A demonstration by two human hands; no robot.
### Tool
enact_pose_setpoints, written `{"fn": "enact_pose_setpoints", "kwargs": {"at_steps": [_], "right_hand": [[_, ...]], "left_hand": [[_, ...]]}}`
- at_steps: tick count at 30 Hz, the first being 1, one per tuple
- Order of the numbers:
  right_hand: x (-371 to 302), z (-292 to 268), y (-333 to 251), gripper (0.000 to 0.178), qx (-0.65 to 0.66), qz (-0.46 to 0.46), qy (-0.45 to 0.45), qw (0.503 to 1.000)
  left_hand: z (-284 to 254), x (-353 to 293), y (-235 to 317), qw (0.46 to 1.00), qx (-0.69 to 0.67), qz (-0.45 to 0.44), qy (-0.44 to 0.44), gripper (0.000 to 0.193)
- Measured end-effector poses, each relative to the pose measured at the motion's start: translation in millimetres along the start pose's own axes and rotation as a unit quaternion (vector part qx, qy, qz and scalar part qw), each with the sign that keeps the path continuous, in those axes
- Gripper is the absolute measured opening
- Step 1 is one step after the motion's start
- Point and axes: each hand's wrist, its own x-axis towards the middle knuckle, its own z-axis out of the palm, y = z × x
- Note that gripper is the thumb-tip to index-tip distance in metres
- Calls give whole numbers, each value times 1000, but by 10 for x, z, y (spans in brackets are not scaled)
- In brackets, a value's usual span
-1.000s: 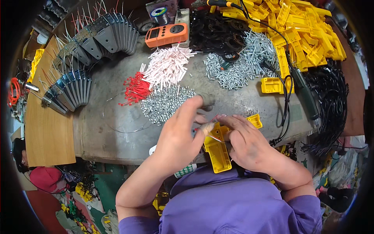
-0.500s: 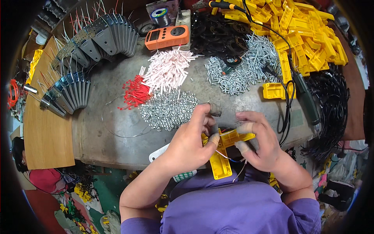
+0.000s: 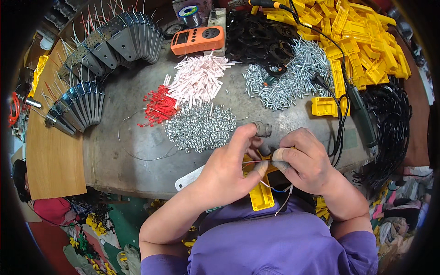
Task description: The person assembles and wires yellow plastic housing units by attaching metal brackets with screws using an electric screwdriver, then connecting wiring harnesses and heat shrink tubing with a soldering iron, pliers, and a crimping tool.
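Both hands met at the near edge of the grey counter (image 3: pixel 137 151). The left hand (image 3: pixel 227 172) and right hand (image 3: pixel 305 162) had their fingers clamped on a yellow plastic part (image 3: pixel 261 195) with thin wires, held just below a heap of small silver nuts (image 3: pixel 199 128).

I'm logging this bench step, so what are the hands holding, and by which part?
Both hands, left hand and right hand, grip a yellow plastic part at its upper end.
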Motion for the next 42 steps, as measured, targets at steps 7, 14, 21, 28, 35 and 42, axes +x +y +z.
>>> {"fn": "enact_pose_setpoints", "kwargs": {"at_steps": [7,14,21,28,35,42], "right_hand": [[-111,-279,-142,21,137,39,-47,989],[-263,-282,-191,12,164,30,-137,976],[-85,-21,-188,8,220,245,-4,944],[-66,105,-220,10,226,255,51,939],[-79,178,-259,14,244,297,76,920],[-107,182,-232,17,230,280,79,929]], "left_hand": [[62,-34,-13,995,-62,-48,55,44],[138,-63,-65,991,-80,-29,100,44],[197,-100,-73,983,-141,7,118,45],[202,-123,-74,986,-125,20,111,43],[180,-155,-86,988,-128,-1,87,43],[174,-144,-98,989,-94,26,115,46]]}}
